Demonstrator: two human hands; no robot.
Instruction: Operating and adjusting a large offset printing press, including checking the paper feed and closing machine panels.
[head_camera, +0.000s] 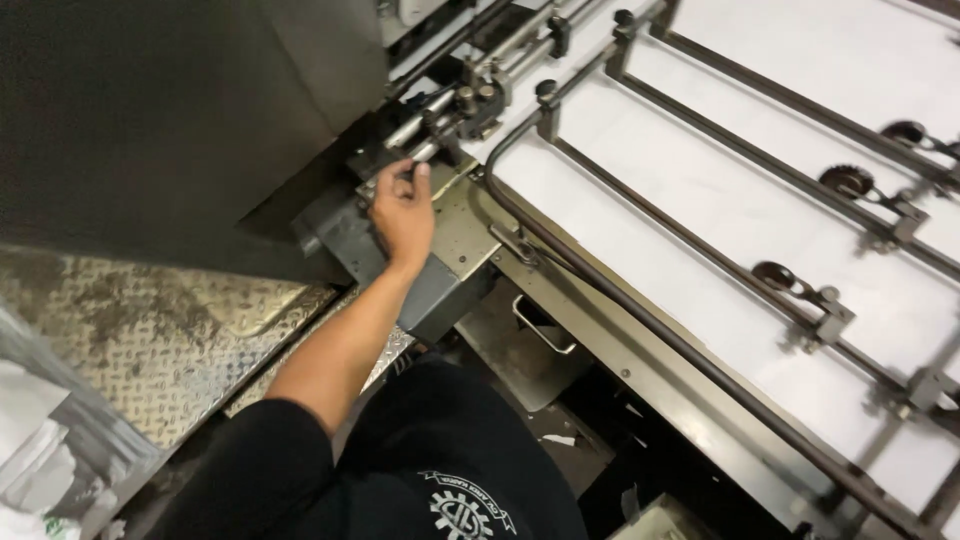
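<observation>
While the left hand (403, 208) closes its fingers around a small metal rod (420, 152) at the machine's corner, beside the dark housing (150, 110), white paper (740, 210) lies under dark rails (640, 310) with small wheels (846, 180).

Open white feed table (720, 200) between dark guide rails (700, 255), wheels (775, 275) above

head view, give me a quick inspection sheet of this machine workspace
surface: white paper sheets on the feed table under dark metal rails with small wheels
job's things: silver metal rod at the machine's side
clutter: crumpled white paper lower left
grippers: left hand fingers at the rod; right hand not in view
cables: nothing seen
surroundings: worn diamond-plate floor, dark machine housing
</observation>
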